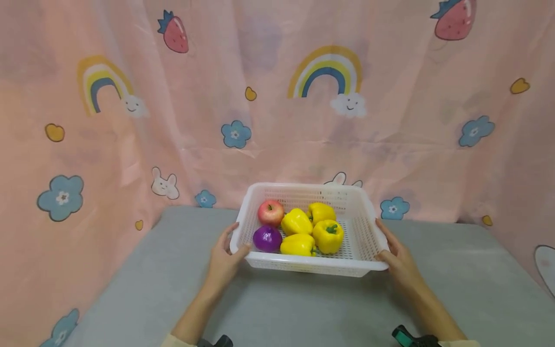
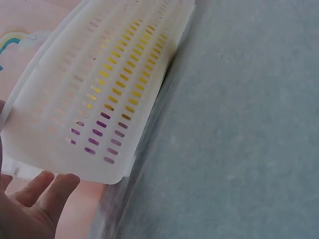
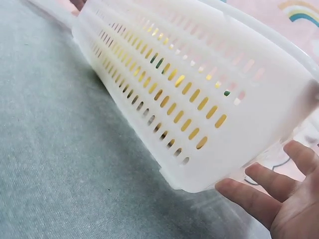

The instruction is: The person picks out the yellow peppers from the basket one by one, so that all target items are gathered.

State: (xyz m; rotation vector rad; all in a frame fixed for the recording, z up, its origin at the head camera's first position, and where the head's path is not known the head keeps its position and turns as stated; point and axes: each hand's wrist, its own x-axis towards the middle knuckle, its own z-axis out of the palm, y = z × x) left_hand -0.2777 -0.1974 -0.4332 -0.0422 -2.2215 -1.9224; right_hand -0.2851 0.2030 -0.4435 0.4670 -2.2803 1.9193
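A white perforated plastic basket [image 1: 364, 231] is held at its two short ends. My left hand [image 1: 223, 260] grips the left end, thumb over the front corner of the rim. On the opposite end my right hand [image 1: 401, 262] holds the rim the same way, its fingers [image 3: 249, 196] reaching under the end wall in the right wrist view. Inside, toward the left, lie a red apple [image 1: 270, 213], a purple onion-like round vegetable [image 1: 267, 239] and several yellow bell peppers [image 1: 328, 236]. The basket's right part shows its bare slotted floor.
A grey cloth-covered table [image 1: 303, 308] spreads under the basket. Behind and to the sides hangs a pink curtain [image 1: 277, 159] printed with rainbows, flowers and strawberries. Dark straps with devices [image 1: 414, 337] sit on both wrists.
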